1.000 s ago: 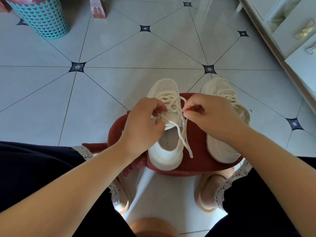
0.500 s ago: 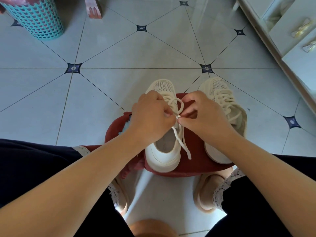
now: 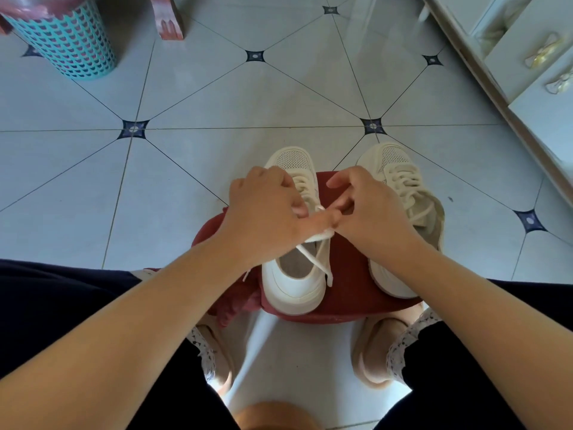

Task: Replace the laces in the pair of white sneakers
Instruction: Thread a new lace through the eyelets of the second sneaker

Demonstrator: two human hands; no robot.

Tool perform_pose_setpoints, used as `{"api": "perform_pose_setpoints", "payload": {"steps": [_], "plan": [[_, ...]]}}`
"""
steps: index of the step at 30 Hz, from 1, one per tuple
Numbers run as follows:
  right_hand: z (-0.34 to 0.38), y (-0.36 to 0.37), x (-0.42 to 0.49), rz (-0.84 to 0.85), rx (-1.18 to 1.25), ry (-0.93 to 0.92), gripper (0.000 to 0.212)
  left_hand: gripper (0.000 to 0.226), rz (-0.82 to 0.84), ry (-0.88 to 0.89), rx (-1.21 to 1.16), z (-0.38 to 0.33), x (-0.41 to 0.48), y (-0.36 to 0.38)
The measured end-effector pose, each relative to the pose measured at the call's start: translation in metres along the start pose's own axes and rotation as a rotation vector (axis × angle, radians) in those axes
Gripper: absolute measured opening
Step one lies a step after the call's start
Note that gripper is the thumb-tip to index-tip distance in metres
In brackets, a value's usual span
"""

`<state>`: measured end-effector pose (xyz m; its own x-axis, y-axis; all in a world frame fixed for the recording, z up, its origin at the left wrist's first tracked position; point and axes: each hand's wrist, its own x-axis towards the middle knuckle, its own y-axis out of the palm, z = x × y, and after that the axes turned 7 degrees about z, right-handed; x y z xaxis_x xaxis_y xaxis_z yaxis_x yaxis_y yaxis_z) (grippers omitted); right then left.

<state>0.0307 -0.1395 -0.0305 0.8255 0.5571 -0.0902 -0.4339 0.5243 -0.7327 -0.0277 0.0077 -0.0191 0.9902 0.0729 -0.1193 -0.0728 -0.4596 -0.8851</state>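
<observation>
Between the person's knees a red stool [image 3: 350, 274] carries the two white sneakers side by side, and the loose ends of the lace [image 3: 321, 235] cross over the opening of the left sneaker [image 3: 291, 290]. Just beyond, the left hand [image 3: 266, 212] and the right hand [image 3: 369, 209] meet with curled fingers and pinch this lace, beside the laced right sneaker [image 3: 403, 181]. Farther away a teal basket [image 3: 68, 41] stands on the tiled floor [image 3: 217, 97].
</observation>
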Motion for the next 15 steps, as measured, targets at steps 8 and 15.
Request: {"api": "perform_pose_setpoints", "payload": {"steps": [8,15], "plan": [[-0.0006,-0.0004,0.0015,0.036,0.027,0.011,0.040,0.039,0.063,-0.028,-0.213,-0.0005,-0.0036,0.0060],[0.0015,-0.0028,0.0024,0.049,0.049,0.028,0.039,0.024,0.050,0.042,-0.048,-0.0051,-0.0092,0.0092]]}}
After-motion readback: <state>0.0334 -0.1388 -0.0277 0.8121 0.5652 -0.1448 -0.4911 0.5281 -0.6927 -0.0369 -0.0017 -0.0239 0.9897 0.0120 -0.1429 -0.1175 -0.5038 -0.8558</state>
